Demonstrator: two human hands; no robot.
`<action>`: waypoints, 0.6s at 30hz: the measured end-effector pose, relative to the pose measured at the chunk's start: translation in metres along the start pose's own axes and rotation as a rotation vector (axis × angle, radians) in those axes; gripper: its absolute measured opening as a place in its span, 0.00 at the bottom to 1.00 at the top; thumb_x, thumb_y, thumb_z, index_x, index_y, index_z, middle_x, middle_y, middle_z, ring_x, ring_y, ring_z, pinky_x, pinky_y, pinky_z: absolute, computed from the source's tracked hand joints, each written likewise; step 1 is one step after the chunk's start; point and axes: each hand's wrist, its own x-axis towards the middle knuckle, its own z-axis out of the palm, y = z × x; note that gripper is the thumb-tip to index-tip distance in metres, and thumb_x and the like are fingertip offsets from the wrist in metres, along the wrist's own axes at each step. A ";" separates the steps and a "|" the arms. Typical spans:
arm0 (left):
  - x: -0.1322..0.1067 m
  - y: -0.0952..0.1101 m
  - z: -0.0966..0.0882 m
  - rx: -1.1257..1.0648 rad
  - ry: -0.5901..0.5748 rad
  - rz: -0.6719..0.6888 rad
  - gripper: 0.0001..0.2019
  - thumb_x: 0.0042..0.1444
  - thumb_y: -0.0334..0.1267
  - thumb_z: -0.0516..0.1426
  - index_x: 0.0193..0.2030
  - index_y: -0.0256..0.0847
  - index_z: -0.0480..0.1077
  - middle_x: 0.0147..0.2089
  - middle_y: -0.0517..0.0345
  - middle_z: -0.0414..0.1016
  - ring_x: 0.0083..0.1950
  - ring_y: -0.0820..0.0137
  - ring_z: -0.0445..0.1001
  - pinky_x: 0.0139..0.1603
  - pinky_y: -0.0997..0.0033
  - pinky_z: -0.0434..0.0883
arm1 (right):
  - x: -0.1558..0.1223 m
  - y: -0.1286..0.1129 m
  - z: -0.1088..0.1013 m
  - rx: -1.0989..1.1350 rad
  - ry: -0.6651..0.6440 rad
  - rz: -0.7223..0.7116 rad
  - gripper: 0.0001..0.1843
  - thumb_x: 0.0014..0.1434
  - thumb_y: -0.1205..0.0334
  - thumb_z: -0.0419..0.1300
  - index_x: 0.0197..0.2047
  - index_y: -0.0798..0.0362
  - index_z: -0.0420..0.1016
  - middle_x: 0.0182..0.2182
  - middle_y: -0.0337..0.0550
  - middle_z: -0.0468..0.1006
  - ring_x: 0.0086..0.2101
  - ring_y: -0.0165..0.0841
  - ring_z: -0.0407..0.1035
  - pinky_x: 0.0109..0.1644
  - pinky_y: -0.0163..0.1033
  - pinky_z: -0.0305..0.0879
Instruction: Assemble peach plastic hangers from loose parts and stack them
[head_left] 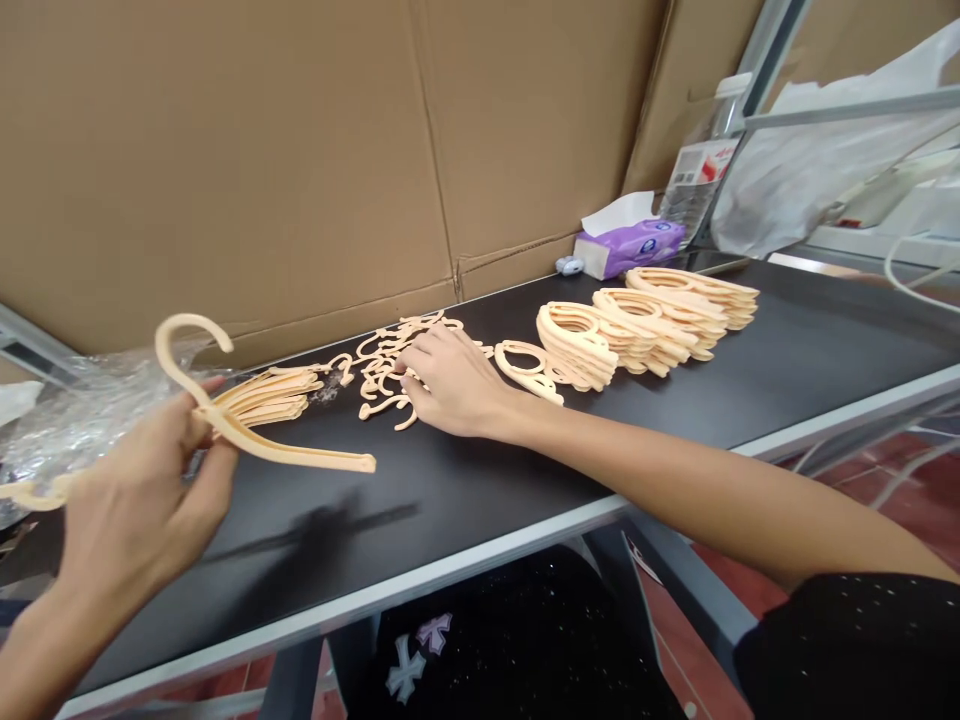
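Observation:
My left hand [142, 490] is closed on a peach plastic hanger [247, 435], held by its middle above the black table [465, 500]; its hook curls up at the left. My right hand [450, 385] reaches across the table and rests with bent fingers on a loose pile of small peach hooks [379, 365], fingertips pinching among them. A stack of hanger bodies [274, 395] lies flat just behind the held hanger.
Stacks of peach ring-shaped hanger parts [652, 320] line the table's right half, with one loose part [525, 368] beside my wrist. A purple tissue pack [630, 245] sits at the back. Cardboard [300, 150] walls the rear. Crumpled clear plastic [82, 410] lies at left.

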 end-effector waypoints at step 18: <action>-0.029 0.029 0.012 -0.193 -0.250 0.039 0.13 0.63 0.49 0.51 0.49 0.44 0.61 0.64 0.43 0.67 0.63 0.50 0.70 0.61 0.47 0.70 | -0.010 -0.012 0.014 0.307 -0.194 -0.285 0.13 0.67 0.64 0.59 0.29 0.55 0.74 0.27 0.41 0.74 0.34 0.33 0.62 0.46 0.40 0.56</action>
